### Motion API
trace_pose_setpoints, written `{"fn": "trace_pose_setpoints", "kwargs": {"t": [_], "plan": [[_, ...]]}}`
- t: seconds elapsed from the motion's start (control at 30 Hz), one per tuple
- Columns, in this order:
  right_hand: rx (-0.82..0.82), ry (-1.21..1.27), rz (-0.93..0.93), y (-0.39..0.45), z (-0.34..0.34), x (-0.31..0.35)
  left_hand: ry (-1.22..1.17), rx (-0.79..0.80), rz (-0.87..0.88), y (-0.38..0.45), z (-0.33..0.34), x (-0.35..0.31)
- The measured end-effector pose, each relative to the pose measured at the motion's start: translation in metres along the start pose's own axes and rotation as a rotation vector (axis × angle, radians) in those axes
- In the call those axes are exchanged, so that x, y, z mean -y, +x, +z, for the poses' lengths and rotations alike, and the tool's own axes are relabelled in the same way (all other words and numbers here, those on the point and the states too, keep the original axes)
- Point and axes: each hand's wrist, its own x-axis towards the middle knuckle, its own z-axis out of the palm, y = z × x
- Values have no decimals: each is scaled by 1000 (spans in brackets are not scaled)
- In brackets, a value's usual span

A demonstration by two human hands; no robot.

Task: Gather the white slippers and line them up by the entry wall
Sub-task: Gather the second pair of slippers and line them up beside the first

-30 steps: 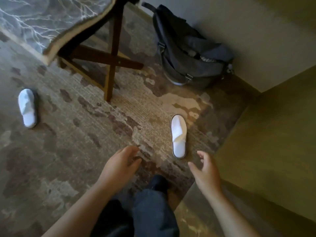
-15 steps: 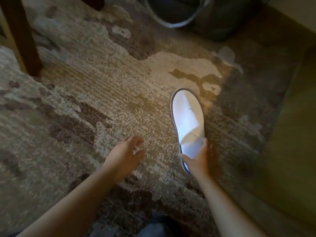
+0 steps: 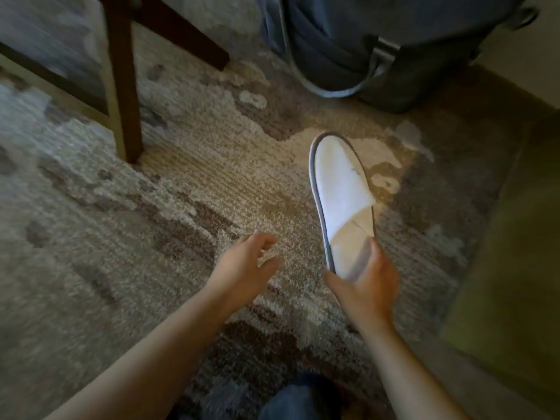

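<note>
Half a second ago my right hand (image 3: 365,286) was only just reaching the heel of the white slipper (image 3: 341,197) as it lay flat on the carpet (image 3: 188,207); now my grip is closed on that heel, thumb on top at the open end, fingers underneath, and the slipper looks tipped up off the pile — toe pointing away from me toward the dark backpack (image 3: 391,40). My left hand (image 3: 242,265) hangs open and empty, fingers loosely curled, on the side of the slipper away from the backpack's right-hand wall and nearer the wooden chair leg (image 3: 124,95). Measured from the backpack, the slipper sits just in front of it and a little toward me, the chair leg well off to its left. So the first pick-up seems done, I judge, and the task is in its early half: this slipper is in hand but not yet placed by the wall, and no second slipper shows here — I will have to turn to find it.
</note>
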Motion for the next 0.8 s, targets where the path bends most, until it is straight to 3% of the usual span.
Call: {"fn": "trace_pose_setpoints", "kwargs": {"t": [0.2, 0.43, 0.6, 0.8], "plan": [[162, 168, -78, -113, -154, 135, -43, -129, -3, -126, -121, -108], [374, 150, -142, -240, -316, 262, -156, -338, -95, -286, -269, -215], [513, 133, -323, -301, -348, 354, -291, -582, -193, -377, -344, -228], [582, 104, -625, -347, -309, 480, -420, -792, -314, -464, -413, -179]]}}
